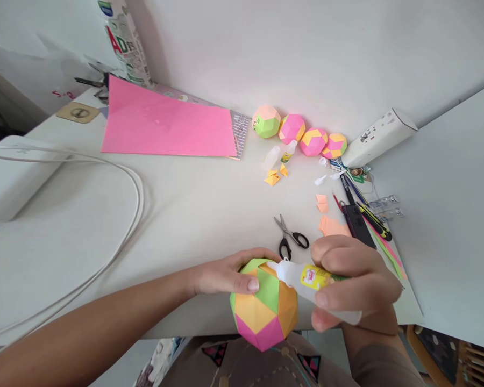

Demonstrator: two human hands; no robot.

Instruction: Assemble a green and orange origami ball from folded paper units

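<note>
My left hand grips a many-sided paper ball of green, orange and pink facets, the thumb pressed on its upper face. The ball is over the table's front edge, in front of my lap. In my right hand is a glue bottle with a yellow label, tilted so its white nozzle meets an orange facet near the top of the ball. Whether glue is coming out is too small to tell. Black-handled scissors lie spread just beyond the ball.
Several smaller paper balls line the wall. Near them are two more glue bottles and folded orange pieces. Pink paper lies back left. A white cable loops at left; a phone and cutter lie right.
</note>
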